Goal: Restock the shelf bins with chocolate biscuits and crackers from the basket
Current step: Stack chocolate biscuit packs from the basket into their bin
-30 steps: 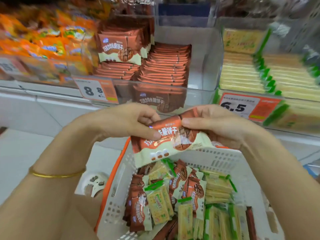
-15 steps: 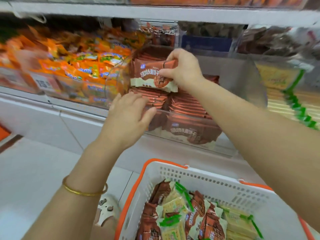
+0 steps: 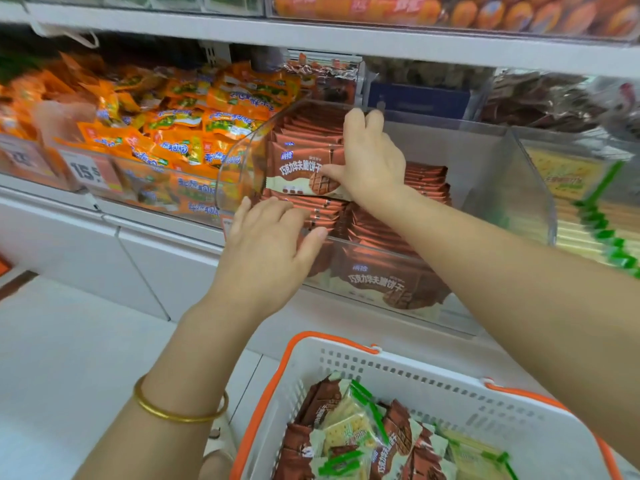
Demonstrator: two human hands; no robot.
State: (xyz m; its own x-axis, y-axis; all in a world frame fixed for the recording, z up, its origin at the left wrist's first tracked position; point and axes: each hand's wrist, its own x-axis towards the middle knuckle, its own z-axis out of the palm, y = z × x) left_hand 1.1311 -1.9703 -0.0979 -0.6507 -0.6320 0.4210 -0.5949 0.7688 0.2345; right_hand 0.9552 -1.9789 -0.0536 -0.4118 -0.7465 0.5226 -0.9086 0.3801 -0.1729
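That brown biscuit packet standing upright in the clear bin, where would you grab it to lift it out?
Probably its top edge, from above. The chocolate biscuit packet stands upright against a row of others, bin wall close beside it, so only top and front are free. The right hand grips it so.

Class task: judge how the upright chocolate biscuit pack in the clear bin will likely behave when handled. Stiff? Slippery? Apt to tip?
Probably fairly stiff: the chocolate biscuit pack stands flat-faced without sagging. Likely slippery, since its wrapper looks glossy. It may tip forward if released: it stands on edge and the right hand grips it.
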